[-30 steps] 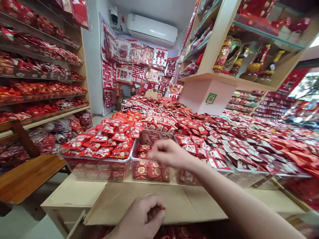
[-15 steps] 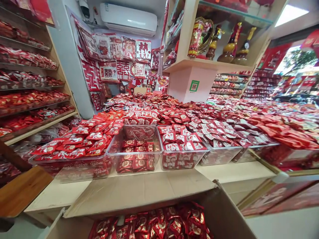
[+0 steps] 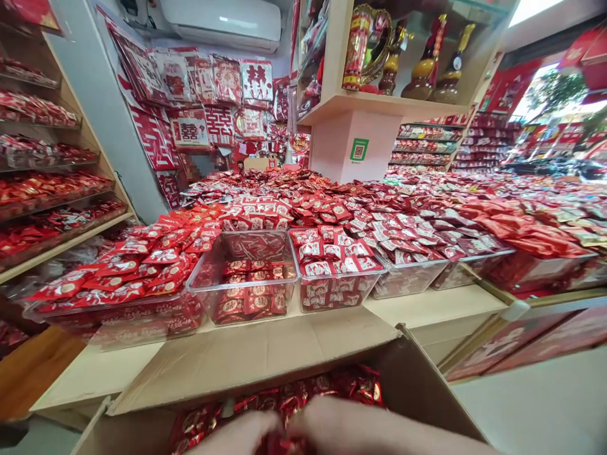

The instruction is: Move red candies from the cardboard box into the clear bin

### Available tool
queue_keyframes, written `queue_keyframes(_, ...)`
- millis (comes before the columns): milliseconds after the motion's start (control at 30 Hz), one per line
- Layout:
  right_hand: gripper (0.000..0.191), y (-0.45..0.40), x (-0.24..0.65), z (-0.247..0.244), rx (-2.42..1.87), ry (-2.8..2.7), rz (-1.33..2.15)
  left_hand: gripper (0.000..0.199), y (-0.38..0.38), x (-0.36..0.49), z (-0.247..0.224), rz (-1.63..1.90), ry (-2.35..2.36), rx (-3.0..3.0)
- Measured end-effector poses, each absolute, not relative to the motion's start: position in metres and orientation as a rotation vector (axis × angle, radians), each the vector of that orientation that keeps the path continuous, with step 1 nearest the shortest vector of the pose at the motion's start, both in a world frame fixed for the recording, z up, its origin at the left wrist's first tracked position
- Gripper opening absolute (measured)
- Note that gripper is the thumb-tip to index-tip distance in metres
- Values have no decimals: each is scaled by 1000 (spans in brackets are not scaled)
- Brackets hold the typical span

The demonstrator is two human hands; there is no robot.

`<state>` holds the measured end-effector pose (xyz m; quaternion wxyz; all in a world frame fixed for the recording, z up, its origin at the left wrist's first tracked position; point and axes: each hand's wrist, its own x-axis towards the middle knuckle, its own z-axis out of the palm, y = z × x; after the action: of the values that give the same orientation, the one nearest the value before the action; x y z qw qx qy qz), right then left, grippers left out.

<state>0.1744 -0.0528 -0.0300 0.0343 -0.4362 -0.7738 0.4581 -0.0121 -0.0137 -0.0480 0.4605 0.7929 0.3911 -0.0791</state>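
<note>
Both my hands are down inside an open cardboard box [image 3: 265, 360] at the bottom of the view, among shiny red packets [image 3: 194, 422] with gold print. My left hand [image 3: 249, 433] comes in from the lower left, close to my right hand [image 3: 329, 420], which reaches in from the right. Dark red packets show between and just below them. Motion blurs both hands and their fingertips are hidden, so I cannot tell whether they grip any packets. Beyond the box flap stands a clear plastic bin [image 3: 243, 286], partly filled with similar red packets [image 3: 258, 292].
Left of that bin, another clear bin is heaped with red packets [image 3: 123, 268]. A bin of red-and-white packets [image 3: 332, 260] stands to its right. More heaped bins cover the pale counter [image 3: 439, 309]. A display cabinet [image 3: 360, 104] overhangs the back; stocked shelves [image 3: 57, 253] rise at left.
My two hands have come into view from below and reached into the cardboard box. The view has shifted slightly, with the bins now lying a little further left.
</note>
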Motion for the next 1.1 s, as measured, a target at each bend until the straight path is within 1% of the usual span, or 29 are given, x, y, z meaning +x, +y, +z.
queue_keyframes(67,23,-47,183,-14,-1385,-2285,1428,51,-13,-12,-34,-19,876,1666)
queue_keyframes(167,31,-47,189,1,-1279,-1927,1597,70,-14,-9,-11,122,622,1160)
queue_keyframes(200,34,-48,188,2,-1241,-1776,1672,67,-15,-8,-5,146,593,1072)
queue_keyframes(233,38,-49,187,1,-1206,-1637,1743,58,-16,-6,-1,183,583,1021)
queue_keyframes(300,43,-51,183,-2,-1162,-1436,1866,36,-17,-2,3,281,624,1053)
queue_keyframes(333,43,-52,182,-5,-1151,-1389,1895,27,-18,-1,2,330,659,1113)
queue_keyframes(400,39,-51,180,-9,-1164,-1387,1873,20,-18,2,-3,384,735,1263)
queue_keyframes(567,24,-48,181,-10,-1334,-1517,1620,28,-15,0,-24,468,866,1427)
queue_keyframes(600,23,-48,181,-9,-1356,-1575,1527,28,-15,-1,-26,487,870,1416)
queue_keyframes(667,19,-48,183,-3,-1323,-1751,1214,29,-15,-3,-28,497,856,1309)
queue_keyframes(767,11,-49,186,5,-1098,-1957,648,29,-18,-2,-21,485,786,965)
queue_keyframes(833,15,-49,186,9,-960,-2007,465,26,-21,-1,-13,474,713,735)
queue_keyframes(933,25,-51,185,9,-832,-2056,405,23,-26,0,-4,437,616,565)
queue_keyframes(1000,30,-54,184,8,-781,-2085,469,22,-27,0,-4,427,590,624)
queue_keyframes(1100,35,-57,183,7,-739,-2083,642,31,-26,0,-9,457,631,846)
